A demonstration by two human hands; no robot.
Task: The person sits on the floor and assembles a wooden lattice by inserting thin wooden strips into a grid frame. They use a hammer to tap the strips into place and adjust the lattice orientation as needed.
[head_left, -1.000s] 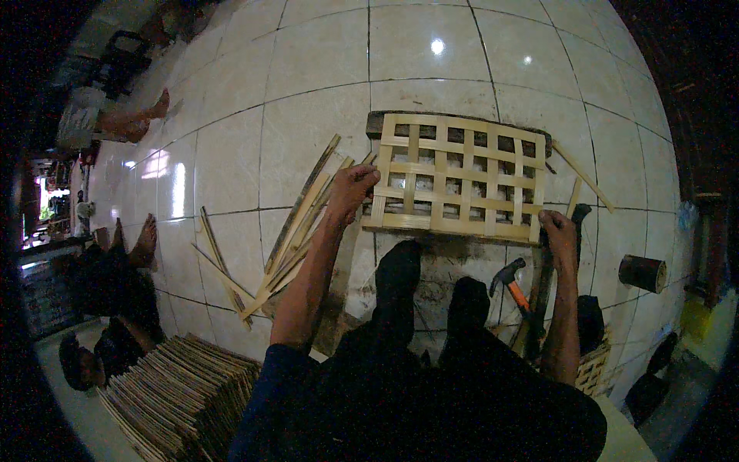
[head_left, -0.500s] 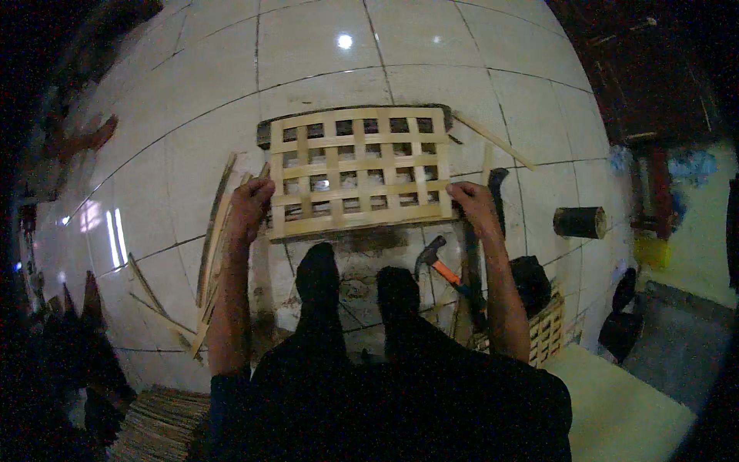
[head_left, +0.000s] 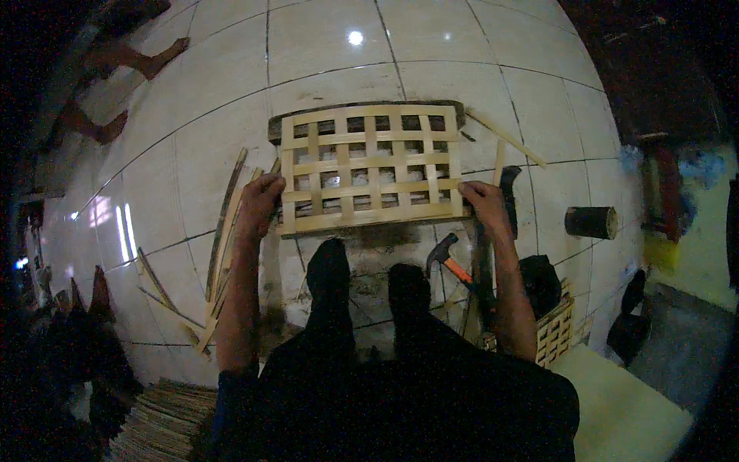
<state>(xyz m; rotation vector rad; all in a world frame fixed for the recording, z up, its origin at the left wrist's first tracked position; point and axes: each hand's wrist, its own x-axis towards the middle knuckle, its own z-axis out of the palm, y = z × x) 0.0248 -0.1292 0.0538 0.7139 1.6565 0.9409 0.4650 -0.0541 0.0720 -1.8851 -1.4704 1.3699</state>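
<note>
Between my hands is a lattice panel (head_left: 377, 162) woven from flat pale strips, apparently bamboo. My left hand (head_left: 262, 199) closes on its left edge near the lower corner. At the opposite edge, the fingers of my right hand (head_left: 486, 203) pinch the lower right side. Under the panel, a dark board (head_left: 400, 104) shows along the far side. Close to my right forearm lies a hammer (head_left: 454, 264) with an orange and black handle. A dark, curved tool (head_left: 509, 192) rests just beyond my right hand; its kind is unclear.
Loose strips (head_left: 225, 223) lie left of the panel, with another strip (head_left: 508, 138) at far right. A dark cylinder (head_left: 590, 222) and a second lattice piece (head_left: 556, 333) are on the right. Stacked strips (head_left: 165, 423) sit lower left. Another person's limbs (head_left: 146, 61) show upper left.
The whole view has shifted slightly, so things appear a little farther right. More of the other person's limbs shows at upper left. My grip on the panel looks the same.
</note>
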